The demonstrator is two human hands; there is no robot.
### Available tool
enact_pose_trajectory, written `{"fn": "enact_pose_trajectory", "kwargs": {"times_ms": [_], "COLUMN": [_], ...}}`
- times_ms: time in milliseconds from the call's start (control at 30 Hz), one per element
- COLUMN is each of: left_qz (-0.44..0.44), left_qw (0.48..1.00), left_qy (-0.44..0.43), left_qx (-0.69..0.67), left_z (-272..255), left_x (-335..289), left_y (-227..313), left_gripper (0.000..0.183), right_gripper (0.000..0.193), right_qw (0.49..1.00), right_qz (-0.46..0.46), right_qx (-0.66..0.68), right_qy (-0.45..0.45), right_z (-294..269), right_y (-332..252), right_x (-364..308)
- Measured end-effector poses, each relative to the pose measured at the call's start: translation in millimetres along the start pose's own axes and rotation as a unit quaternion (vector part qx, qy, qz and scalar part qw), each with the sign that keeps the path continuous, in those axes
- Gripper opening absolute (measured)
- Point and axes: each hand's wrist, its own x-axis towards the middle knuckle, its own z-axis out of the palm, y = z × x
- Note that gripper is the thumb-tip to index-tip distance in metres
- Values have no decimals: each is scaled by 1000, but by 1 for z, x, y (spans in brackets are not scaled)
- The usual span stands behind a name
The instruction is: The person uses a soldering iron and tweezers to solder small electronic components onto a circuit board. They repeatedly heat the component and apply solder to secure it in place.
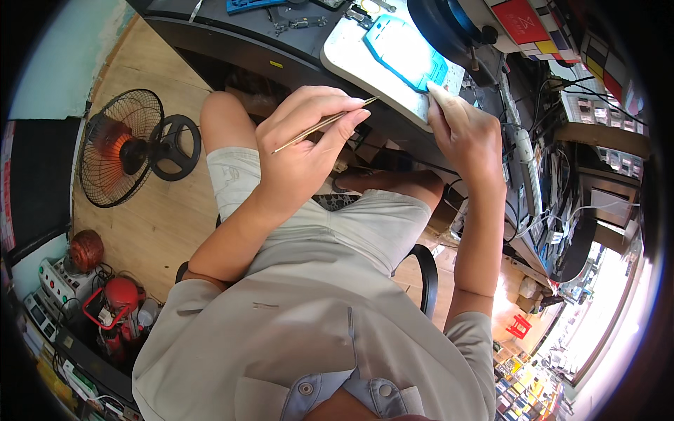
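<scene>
Between the thumb and fingers of my left hand [302,137] is a thin pair of gold-coloured tweezers [303,135]. Its pointed end reaches up and right, just short of the white work board [344,52]. On that board lies a light-blue frame [382,52] with angled corners, its middle washed out by glare. My right hand [469,133] is at the near corner of this frame, fingers curled and fingertips closed on its edge. Glare hides any small parts inside the frame.
A round black lamp head [449,35] hangs over the board's right side. Small metal parts [298,23] and a blue tool [251,4] lie on the dark desk [232,38]. Cables crowd the right. A fan [123,147] stands on the floor at left.
</scene>
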Motion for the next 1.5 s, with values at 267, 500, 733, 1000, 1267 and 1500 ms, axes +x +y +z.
{"fn": "enact_pose_trajectory", "kwargs": {"times_ms": [267,500,733,1000,1267,1500], "left_qz": [28,37,104,119,112,97], "left_qw": [998,997,993,991,990,990], "left_qy": [-56,-63,-40,-49,-65,-95], "left_qx": [11,25,37,45,54,46], "left_z": [-3,2,16,25,27,28], "left_x": [3,8,18,22,22,13], "left_y": [-7,-6,-3,-4,-3,5], "left_gripper": [18,16,17,16,15,17], "right_gripper": [25,28,36,36,26,35], "right_qw": [956,993,997,998,994,985], "right_qz": [231,103,-2,14,101,88], "right_qx": [179,59,-82,-52,0,123], "right_qy": [-17,18,8,29,51,83], "right_z": [-6,3,-1,3,-3,-23], "right_y": [-16,-8,-10,-8,-14,-53], "right_x": [2,-7,-10,-12,-19,-42]}}
